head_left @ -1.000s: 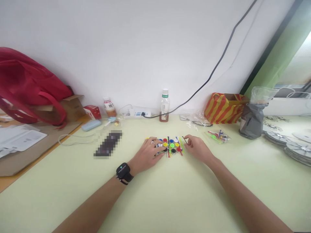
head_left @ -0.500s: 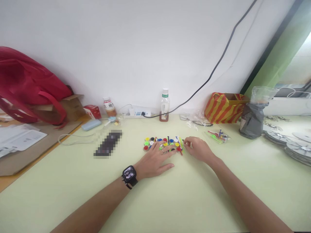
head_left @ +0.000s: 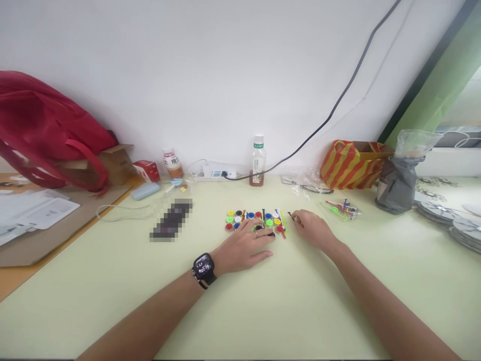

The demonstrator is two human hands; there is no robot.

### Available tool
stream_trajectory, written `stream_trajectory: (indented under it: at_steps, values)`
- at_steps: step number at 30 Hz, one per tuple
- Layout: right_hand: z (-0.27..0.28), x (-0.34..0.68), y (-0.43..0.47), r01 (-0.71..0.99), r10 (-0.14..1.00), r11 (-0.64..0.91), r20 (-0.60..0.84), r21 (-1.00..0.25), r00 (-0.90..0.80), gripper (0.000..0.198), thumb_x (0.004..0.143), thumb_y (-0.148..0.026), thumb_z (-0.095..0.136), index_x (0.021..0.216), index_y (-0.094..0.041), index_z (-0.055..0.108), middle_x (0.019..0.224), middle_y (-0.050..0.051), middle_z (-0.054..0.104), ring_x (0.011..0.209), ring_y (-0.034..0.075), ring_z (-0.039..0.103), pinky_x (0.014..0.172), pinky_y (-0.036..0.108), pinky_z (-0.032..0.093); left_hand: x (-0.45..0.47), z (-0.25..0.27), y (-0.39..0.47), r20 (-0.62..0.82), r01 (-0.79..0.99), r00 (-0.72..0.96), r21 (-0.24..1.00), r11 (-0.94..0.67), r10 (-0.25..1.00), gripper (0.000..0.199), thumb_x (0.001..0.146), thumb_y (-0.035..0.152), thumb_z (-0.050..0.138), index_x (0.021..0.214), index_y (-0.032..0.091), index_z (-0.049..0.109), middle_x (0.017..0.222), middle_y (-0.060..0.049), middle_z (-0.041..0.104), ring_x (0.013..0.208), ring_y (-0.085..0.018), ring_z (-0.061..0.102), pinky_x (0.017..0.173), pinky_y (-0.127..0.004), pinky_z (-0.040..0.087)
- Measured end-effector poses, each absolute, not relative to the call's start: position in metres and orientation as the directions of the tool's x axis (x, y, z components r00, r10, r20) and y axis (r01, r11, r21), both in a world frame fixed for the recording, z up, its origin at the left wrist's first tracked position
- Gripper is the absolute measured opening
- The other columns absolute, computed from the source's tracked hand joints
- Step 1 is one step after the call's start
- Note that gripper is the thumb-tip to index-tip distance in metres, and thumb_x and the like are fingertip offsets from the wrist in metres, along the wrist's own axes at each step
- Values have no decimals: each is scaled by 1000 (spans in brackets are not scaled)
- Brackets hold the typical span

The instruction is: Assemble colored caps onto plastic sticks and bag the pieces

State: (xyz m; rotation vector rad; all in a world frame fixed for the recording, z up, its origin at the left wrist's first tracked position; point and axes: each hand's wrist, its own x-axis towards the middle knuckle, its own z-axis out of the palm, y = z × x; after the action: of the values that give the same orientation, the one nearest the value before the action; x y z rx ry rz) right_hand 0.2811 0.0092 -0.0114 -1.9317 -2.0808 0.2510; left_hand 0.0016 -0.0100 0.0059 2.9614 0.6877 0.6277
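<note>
Round coloured discs [head_left: 229, 227] in red, yellow, green, blue, white and black lie in rows on the table. Thin coloured plastic sticks [head_left: 279, 218] lie upright among the rows and at their right end. Over the lower middle of the discs, my left hand [head_left: 244, 246] rests with its fingers spread, hiding some of them. Just right of the sticks, my right hand [head_left: 311, 228] is closed in a pinch on a small black stick [head_left: 290, 214]; only its dark end shows past the fingertips.
A clear bag of coloured pieces [head_left: 342, 208] lies right of my right hand. Behind stand a drink bottle [head_left: 257, 163], a power strip [head_left: 214, 171] and a striped bag [head_left: 347, 165]. A blurred dark object [head_left: 172, 220] lies left; stacked silver discs [head_left: 469, 235] are far right.
My right hand has shifted slightly right, away from the row's end, and a black stick end now shows at its fingertips. My left hand stays over the discs. The view has shifted slightly.
</note>
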Motion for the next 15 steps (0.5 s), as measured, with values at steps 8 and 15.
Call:
stream_trajectory:
  at_steps: [8, 15]
  values:
    - [-14, 282, 11, 953, 993, 35, 117, -301, 0, 16, 92, -14, 51, 95, -21, 65, 100, 7, 71, 89, 21, 61, 66, 29, 33, 5, 5, -12, 392, 346, 836, 165, -924, 383, 24, 103, 23, 54, 120, 28, 70, 121, -5, 74, 132, -29, 52, 106, -49, 46]
    - [-18, 284, 12, 938, 991, 56, 134, -342, -10, 25, 91, -9, 47, 103, -20, 66, 106, 8, 70, 97, 22, 62, 70, 29, 36, 5, 3, -12, 375, 376, 833, 153, -914, 406, 24, 104, 22, 49, 118, 24, 68, 123, -7, 72, 131, -30, 51, 106, -49, 46]
